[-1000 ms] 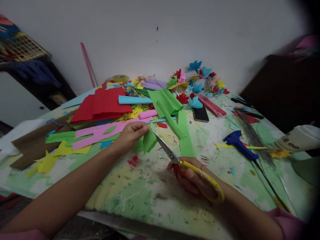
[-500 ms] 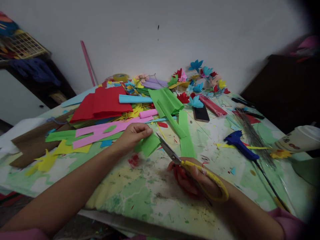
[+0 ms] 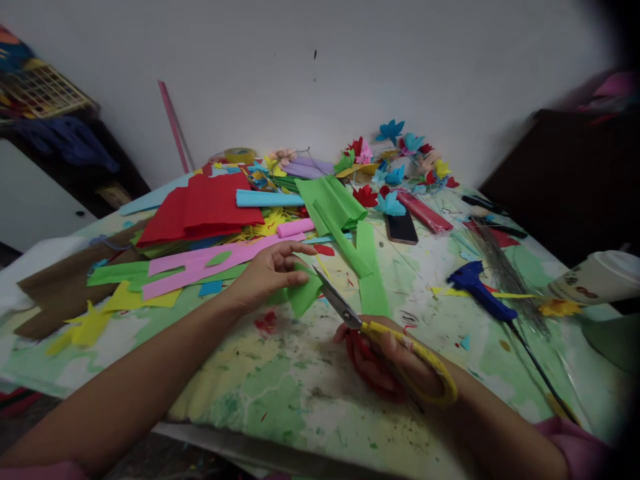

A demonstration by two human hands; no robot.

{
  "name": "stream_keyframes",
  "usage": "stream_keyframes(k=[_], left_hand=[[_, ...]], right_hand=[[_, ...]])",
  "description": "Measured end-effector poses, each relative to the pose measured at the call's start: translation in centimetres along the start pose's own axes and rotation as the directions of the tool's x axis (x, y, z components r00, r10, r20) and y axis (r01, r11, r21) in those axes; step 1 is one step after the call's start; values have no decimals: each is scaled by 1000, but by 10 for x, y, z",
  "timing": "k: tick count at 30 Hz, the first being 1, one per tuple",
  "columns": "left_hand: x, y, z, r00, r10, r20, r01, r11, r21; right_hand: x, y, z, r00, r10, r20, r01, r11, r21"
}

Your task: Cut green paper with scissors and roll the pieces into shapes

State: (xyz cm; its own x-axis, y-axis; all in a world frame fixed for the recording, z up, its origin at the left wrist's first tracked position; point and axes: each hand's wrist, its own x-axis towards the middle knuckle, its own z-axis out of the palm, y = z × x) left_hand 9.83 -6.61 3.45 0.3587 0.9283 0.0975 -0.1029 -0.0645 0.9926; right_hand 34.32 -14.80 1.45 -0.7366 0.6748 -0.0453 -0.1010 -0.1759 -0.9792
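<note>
My left hand (image 3: 273,275) holds a small piece of green crepe paper (image 3: 305,293), its forefinger lifted away while the other fingers stay on the paper. Wrapped round the red and yellow handles of a pair of scissors (image 3: 345,308) is my right hand (image 3: 395,363). The blades look closed or nearly so, and their tips point up and left, close beside the green piece. Behind the scissors a green paper strip (image 3: 371,273) lies on the table, below a larger folded green sheet (image 3: 333,200).
Red crepe paper (image 3: 200,210), pink strips (image 3: 200,270) and brown paper (image 3: 65,287) lie to the left. Paper flowers (image 3: 393,173) and a phone (image 3: 403,228) are at the back. A blue glue gun (image 3: 480,290), thin wires (image 3: 505,267) and a paper cup (image 3: 595,277) stand right.
The forefinger of my left hand has lifted and straightened, and the green piece has turned slightly in my hold. My right hand and the scissors have barely moved.
</note>
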Motion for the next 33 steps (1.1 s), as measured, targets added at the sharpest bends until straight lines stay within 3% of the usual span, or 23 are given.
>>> stream_keyframes(k=[25, 33], left_hand=[[-4, 5, 7, 999, 2, -36, -4, 998, -58], [-5, 6, 8, 998, -39, 55, 43, 997, -66]], right_hand=[[-1, 1, -1, 1000, -5, 15, 5, 1000, -21], [1, -4, 2, 999, -43, 33, 44, 998, -33]])
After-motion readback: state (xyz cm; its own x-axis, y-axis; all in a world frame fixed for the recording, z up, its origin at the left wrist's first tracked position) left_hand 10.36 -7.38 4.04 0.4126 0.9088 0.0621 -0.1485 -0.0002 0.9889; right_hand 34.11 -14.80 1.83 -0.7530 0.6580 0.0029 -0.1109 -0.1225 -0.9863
